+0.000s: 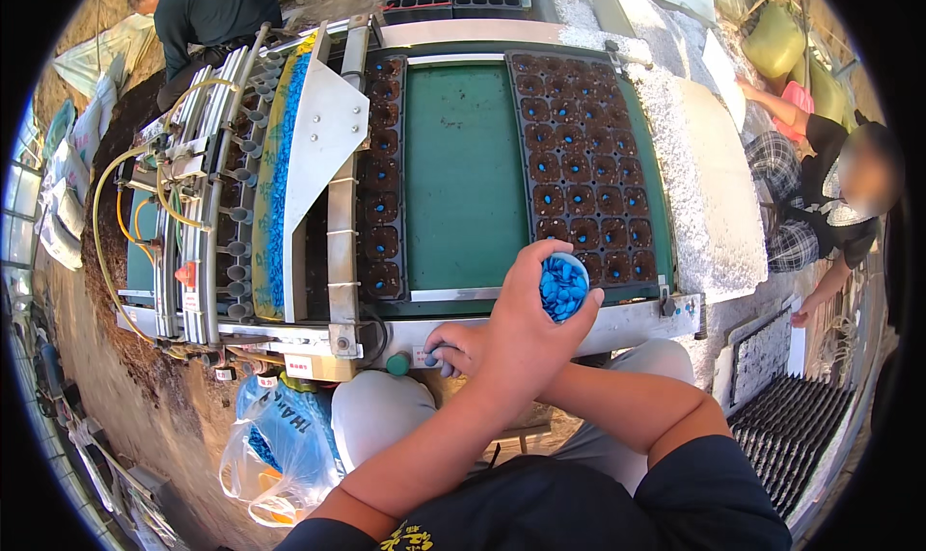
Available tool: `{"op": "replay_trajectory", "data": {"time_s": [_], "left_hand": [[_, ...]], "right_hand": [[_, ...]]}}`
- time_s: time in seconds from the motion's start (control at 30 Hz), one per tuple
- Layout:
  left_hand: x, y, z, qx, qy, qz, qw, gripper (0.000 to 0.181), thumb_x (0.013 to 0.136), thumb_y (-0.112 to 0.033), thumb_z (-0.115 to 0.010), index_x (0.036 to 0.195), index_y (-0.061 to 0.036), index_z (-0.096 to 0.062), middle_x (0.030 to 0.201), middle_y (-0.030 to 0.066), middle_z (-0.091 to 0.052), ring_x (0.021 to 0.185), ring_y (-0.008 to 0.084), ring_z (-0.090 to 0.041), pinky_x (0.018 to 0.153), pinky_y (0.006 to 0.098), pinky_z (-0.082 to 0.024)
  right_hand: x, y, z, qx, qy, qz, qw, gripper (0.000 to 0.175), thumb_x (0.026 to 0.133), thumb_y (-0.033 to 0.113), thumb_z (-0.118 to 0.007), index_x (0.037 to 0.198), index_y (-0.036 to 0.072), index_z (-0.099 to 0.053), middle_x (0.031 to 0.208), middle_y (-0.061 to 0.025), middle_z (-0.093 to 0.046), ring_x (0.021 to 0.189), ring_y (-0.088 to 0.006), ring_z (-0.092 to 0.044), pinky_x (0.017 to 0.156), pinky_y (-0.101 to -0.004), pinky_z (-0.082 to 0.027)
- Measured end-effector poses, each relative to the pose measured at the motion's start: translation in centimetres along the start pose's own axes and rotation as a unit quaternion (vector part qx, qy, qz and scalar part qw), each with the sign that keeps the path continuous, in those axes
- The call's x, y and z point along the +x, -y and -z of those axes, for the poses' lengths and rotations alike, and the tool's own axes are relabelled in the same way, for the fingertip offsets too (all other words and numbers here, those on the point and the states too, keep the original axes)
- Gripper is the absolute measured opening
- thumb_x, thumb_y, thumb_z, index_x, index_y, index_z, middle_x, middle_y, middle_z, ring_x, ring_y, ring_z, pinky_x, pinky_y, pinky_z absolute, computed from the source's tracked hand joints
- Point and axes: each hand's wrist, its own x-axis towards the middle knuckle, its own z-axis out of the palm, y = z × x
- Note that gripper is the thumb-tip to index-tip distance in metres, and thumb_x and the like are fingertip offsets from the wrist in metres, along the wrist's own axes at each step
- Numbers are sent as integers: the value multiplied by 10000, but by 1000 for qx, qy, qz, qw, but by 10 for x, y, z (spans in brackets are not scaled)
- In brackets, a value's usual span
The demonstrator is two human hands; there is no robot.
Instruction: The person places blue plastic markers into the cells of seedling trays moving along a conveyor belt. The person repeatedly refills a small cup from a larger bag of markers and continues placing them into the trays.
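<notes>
My forearms cross, the left one over the right. My left hand (532, 298) is shut around a small cup (581, 262) full of blue-coated seeds (563, 291), above the near edge of a seeding machine's green conveyor belt (466, 175). Down and to the left of it, my right hand (457, 347) hangs by the metal side rail, fingers curled and fingertips bluish; whether it holds anything is hidden. A black seedling tray (644, 211) of dark soil lies beyond the cup, with blue seeds in many cells. Another soil-filled tray (381, 211) sits partly under the machine's frame.
At left, a seed trough (278, 211) filled with blue seeds runs beside a row of nozzles (242, 215) and air hoses. A green button (398, 364) is on the near rail. White granules (669, 182) cover the right end. Co-workers (213, 16) (817, 182) sit at far left and right.
</notes>
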Motion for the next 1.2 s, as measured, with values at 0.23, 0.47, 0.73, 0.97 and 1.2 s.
{"op": "replay_trajectory", "data": {"time_s": [0.23, 0.47, 0.73, 0.97, 1.2], "left_hand": [[-1, 2, -1, 2, -5, -8, 1000, 613, 938, -211, -927, 1433, -61, -597, 1184, 95, -689, 1050, 191, -696, 975, 356, -585], [-2, 0, 0, -8, -2, -1, 1000, 614, 937, -211, -925, 1434, -63, -597, 1187, 95, -684, 1058, 193, -692, 978, 359, -581], [-2, -3, 3, -12, 3, -3, 1000, 620, 939, -218, -921, 1438, -58, -589, 1195, 100, -678, 1073, 199, -683, 987, 367, -575], [-2, -3, 2, -20, 6, -1, 1000, 622, 939, -217, -920, 1440, -57, -586, 1205, 100, -676, 1073, 196, -682, 986, 366, -576], [-3, -3, 1, -19, 3, -8, 1000, 621, 937, -219, -922, 1437, -65, -586, 1216, 100, -681, 1079, 203, -688, 992, 369, -576]], "right_hand": [[-2, 4, -3, -81, -44, 35, 995, 186, 1159, 149, -635, 1302, 29, -643, 1005, -124, -780, 889, -212, -796, 776, -382, -637], [-4, 5, 1, -211, -61, 94, 971, 239, 1116, 252, -699, 1280, 79, -682, 1013, -145, -797, 906, -336, -790, 808, -460, -621], [-6, 5, 0, -205, -36, 82, 975, 269, 1086, 310, -737, 1278, 124, -703, 1026, -158, -802, 931, -394, -778, 829, -507, -611], [-3, -2, 0, -239, -26, 75, 968, 266, 1090, 301, -728, 1275, 110, -739, 1105, -159, -805, 1027, -385, -776, 906, -506, -618], [2, -9, 4, -230, -17, 114, 966, 287, 1098, 301, -710, 1259, 73, -774, 1215, -148, -798, 1152, -366, -755, 1017, -487, -601]]}}
